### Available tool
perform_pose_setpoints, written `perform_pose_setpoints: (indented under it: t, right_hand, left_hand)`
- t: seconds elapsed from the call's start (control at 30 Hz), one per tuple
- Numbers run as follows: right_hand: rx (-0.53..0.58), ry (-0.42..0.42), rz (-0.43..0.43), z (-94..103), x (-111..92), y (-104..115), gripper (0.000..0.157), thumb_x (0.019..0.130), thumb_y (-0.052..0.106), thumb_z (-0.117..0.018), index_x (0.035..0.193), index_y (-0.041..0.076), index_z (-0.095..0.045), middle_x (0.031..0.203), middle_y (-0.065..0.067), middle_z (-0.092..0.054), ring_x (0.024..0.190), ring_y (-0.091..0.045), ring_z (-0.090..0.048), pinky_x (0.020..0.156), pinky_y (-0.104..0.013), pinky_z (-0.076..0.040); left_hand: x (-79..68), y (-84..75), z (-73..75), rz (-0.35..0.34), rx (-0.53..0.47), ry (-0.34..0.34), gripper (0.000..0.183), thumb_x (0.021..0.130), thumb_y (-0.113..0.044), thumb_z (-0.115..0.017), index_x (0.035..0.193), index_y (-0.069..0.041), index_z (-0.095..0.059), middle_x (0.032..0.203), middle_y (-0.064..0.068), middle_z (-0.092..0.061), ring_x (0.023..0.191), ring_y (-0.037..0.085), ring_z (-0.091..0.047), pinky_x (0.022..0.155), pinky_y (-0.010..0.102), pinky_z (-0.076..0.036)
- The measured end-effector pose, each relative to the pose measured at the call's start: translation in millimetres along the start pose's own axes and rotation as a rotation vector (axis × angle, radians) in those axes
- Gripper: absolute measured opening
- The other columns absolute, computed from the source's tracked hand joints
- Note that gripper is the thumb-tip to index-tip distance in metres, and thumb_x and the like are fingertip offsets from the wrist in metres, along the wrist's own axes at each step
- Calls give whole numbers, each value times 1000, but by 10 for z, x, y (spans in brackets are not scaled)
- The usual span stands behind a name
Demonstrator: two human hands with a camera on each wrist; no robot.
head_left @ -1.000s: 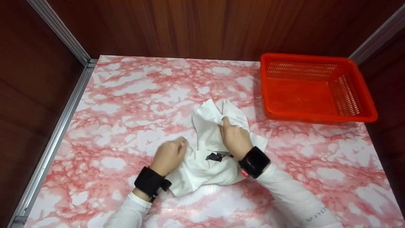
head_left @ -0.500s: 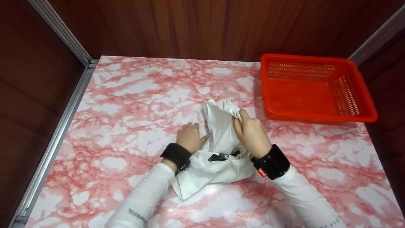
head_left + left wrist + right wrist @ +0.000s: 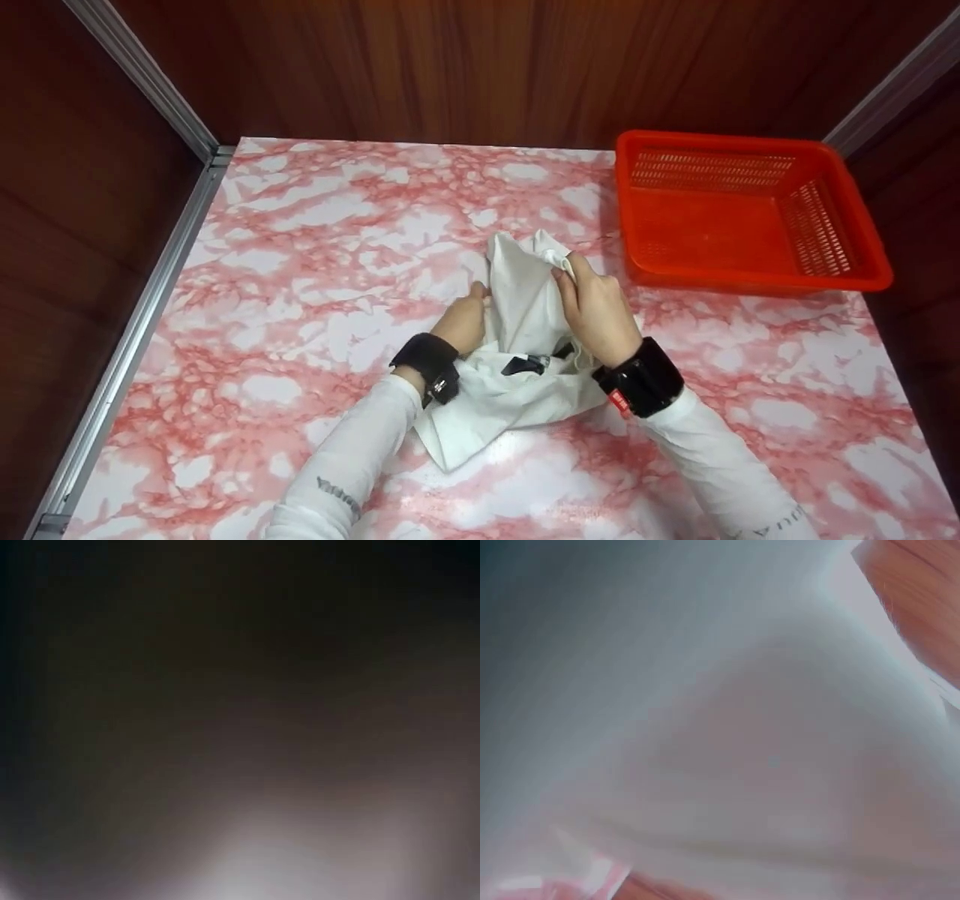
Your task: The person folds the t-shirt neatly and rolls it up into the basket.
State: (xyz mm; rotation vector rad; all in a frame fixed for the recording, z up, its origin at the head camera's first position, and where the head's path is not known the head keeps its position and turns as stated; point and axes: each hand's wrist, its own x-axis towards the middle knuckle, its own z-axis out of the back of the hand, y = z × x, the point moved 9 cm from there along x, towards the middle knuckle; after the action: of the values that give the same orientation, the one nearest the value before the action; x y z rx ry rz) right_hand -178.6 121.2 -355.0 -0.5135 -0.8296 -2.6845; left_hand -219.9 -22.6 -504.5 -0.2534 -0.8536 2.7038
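1. At far left in the head view, a smooth metal rail (image 3: 189, 225) ran beside the table (image 3: 300, 225), whose top was patterned like pink-and-white marble.
2. The left sleeve (image 3: 352, 442) was white, wrinkled fabric with dark lettering too small to read; a black wristband (image 3: 424, 360) sat above it.
3. The left hand (image 3: 461, 322) was at the cloth's left edge, fingers partly hidden; whether it pinched the fabric, I cannot tell. Its wrist view was no help (a dark blur, pale at the bottom).
4. The white cloth (image 3: 517, 300) lay rumpled at the middle of the table, its far part lifted into a peak, a black patch (image 3: 525, 365) showing in its folds. The right wrist view alone gave its surface close up, out of focus, with a soft crease across it and brown wood grain at the upper right.
5. The right hand (image 3: 600, 311) gripped the cloth's upper edge between thumb and fingers. Its glossy black band (image 3: 649, 379) carried a red tag (image 3: 619, 403), the pale marks illegible.
6. At far right, only in the head view, stood a red plastic basket (image 3: 750, 282), rectangular, with slotted sides.
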Motion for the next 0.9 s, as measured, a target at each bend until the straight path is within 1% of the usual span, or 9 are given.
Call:
perform_pose_setpoints:
  t: [0.07,0.13,0.27,0.4,0.5,0.57,0.63,0.77,0.9]
  right_hand:
    - [23,9,-23,-8,24,-38,21,93,24,-44,85,6,-50,50,-1,-34,50,-25,-46,47,-31,-34]
    - [43,19,-49,-7,47,-76,21,93,24,-44,85,6,-50,51,-1,-34,50,-24,-45,46,-30,-33]
    - [72,-1,-82,33,84,-162,23,93,24,-44,81,6,-51,53,0,-35,47,-20,-41,43,-29,-31]
    - [81,-61,-69,112,116,-257,26,92,25,-44,77,4,-50,53,0,-36,45,-17,-39,41,-28,-30]
    - [90,-86,-61,171,132,-318,28,93,26,-43,76,5,-48,51,0,-35,43,-16,-38,39,-28,-31]
    - [90,-89,-60,208,141,-358,28,93,27,-42,76,5,-47,51,0,-34,42,-16,-37,37,-28,-31]
    - [87,-94,-59,240,152,-399,27,93,26,-43,77,5,-47,51,0,-34,43,-17,-38,38,-28,-31]
    - [67,-112,-54,302,192,-476,27,93,27,-44,79,4,-47,52,-2,-34,45,-21,-40,41,-29,-31]
    - [49,-135,-62,345,240,-575,28,93,28,-44,80,3,-48,53,-3,-35,47,-23,-41,43,-30,-31]
  left_hand:
    - [-3,170,40,130,-137,-34,28,85,-3,-42,112,2,-44,90,20,-63,85,31,-61,78,38,-47]
    - [-28,303,113,212,-235,-88,29,87,-10,-47,111,5,-49,96,21,-62,89,31,-59,83,37,-45]
    - [-96,480,390,246,-333,-242,37,88,-28,-54,106,4,-59,106,19,-61,100,30,-56,89,37,-41]
    - [-210,615,753,246,-353,-376,43,92,-28,-46,123,4,-49,115,23,-56,109,31,-52,95,38,-38]
    - [-330,746,1004,278,-369,-438,44,95,-28,-39,129,0,-40,87,22,-59,77,30,-58,76,39,-46]
    - [-413,844,1175,289,-360,-489,43,96,-29,-36,129,-2,-39,66,14,-50,55,23,-49,58,36,-45]
    - [-489,956,1340,296,-355,-542,41,96,-29,-35,127,-2,-40,58,6,-39,45,18,-38,47,32,-39]
    - [-652,1221,1677,350,-321,-646,43,96,-30,-33,128,-2,-39,58,4,-39,44,15,-38,46,29,-38]
    - [-839,1508,1996,445,-320,-734,41,96,-36,-30,118,-4,-44,67,11,-47,58,23,-47,57,34,-42]
